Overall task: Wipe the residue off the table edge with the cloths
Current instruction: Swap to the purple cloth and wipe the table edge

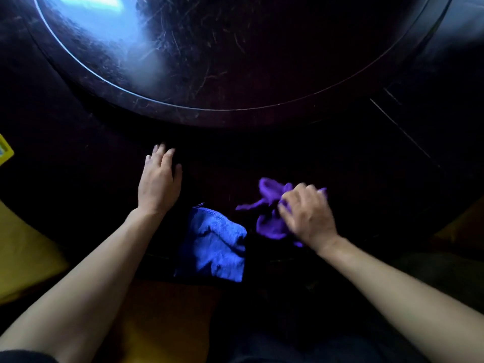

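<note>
Right hand (307, 216) (blurred) — atop purple cloth (269, 203).

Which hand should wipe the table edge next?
The right hand, probably: it already grips the purple cloth on the table. The left hand lies flat and empty beside the blue cloth.

One head-worn wide-angle camera is looking forward and steeply down from close above the near rim of the dark round surface (262, 158). Both forearms are entering from the bottom corners, and the raised central disc (235, 61) is filling the upper frame, its edges bowing with lens distortion.
</note>
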Motion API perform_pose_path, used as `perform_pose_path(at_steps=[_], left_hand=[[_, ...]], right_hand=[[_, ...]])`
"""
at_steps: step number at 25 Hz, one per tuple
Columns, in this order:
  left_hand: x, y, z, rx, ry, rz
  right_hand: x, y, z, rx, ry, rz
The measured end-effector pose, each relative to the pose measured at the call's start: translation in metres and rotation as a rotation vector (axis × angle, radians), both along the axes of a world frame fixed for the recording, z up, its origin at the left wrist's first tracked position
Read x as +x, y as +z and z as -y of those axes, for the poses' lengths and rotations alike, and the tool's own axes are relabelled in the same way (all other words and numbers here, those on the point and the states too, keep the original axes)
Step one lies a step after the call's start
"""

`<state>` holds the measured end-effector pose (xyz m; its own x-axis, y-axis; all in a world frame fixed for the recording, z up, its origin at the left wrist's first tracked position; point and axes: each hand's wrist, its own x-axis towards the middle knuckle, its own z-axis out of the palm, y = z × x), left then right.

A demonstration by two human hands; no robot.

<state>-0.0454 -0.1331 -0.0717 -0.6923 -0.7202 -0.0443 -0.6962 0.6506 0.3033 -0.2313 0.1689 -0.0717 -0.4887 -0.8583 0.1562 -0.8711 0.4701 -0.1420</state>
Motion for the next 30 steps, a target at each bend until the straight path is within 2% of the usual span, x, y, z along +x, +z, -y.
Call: perform_pose_path(at_steps=[3, 5, 6, 9, 11, 13, 15, 18, 20, 21, 22, 23, 25, 27, 28, 30], left_hand=[[-0.013, 0.010, -0.014, -0.018, 0.050, -0.085], [-0.033, 0.015, -0.038, -0.054, -0.109, -0.153], [-0.047, 0.015, -0.054, -0.058, -0.227, -0.177], [-0.090, 0.011, -0.096, -0.012, -0.498, -0.161], [-0.112, 0.008, -0.114, 0.012, -0.537, -0.110], [-0.126, 0.006, -0.126, 0.029, -0.521, -0.060], [-0.140, 0.003, -0.134, 0.041, -0.509, -0.035], [-0.160, 0.001, -0.146, 0.059, -0.471, 0.013], [-0.171, 0.002, -0.154, 0.074, -0.429, 0.037], [-0.177, 0.002, -0.159, 0.078, -0.420, 0.037], [-0.182, 0.002, -0.164, 0.078, -0.423, 0.027], [-0.190, 0.001, -0.171, 0.077, -0.441, 0.019], [-0.207, 0.001, -0.183, 0.085, -0.472, 0.014], [-0.222, -0.001, -0.191, 0.083, -0.469, 0.019], [-0.228, -0.003, -0.194, 0.078, -0.460, 0.021], [-0.233, -0.009, -0.198, 0.066, -0.443, 0.014]], right_hand=[[-0.057, 0.007, 0.000, -0.006, -0.350, 0.032], [-0.043, 0.004, 0.005, 0.005, -0.458, 0.026], [-0.022, 0.004, 0.006, 0.013, -0.433, 0.029], [0.056, 0.004, -0.021, 0.014, -0.020, 0.088], [0.077, 0.001, -0.051, -0.008, 0.259, 0.088], [0.055, 0.000, -0.068, -0.030, 0.380, 0.055], [0.005, -0.002, -0.080, -0.047, 0.239, -0.053], [-0.093, 0.001, -0.100, -0.056, -0.322, -0.033], [-0.110, 0.001, -0.098, -0.071, -0.636, 0.008], [-0.099, 0.000, -0.091, -0.076, -0.709, 0.006], [-0.078, -0.001, -0.083, -0.077, -0.694, 0.015], [-0.051, -0.001, -0.079, -0.080, -0.592, 0.034], [0.003, -0.002, -0.089, -0.079, -0.217, 0.073], [0.009, -0.007, -0.112, -0.069, -0.029, 0.098], [-0.007, -0.008, -0.126, -0.095, -0.055, 0.110], [-0.059, -0.006, -0.155, -0.123, -0.277, 0.072]])
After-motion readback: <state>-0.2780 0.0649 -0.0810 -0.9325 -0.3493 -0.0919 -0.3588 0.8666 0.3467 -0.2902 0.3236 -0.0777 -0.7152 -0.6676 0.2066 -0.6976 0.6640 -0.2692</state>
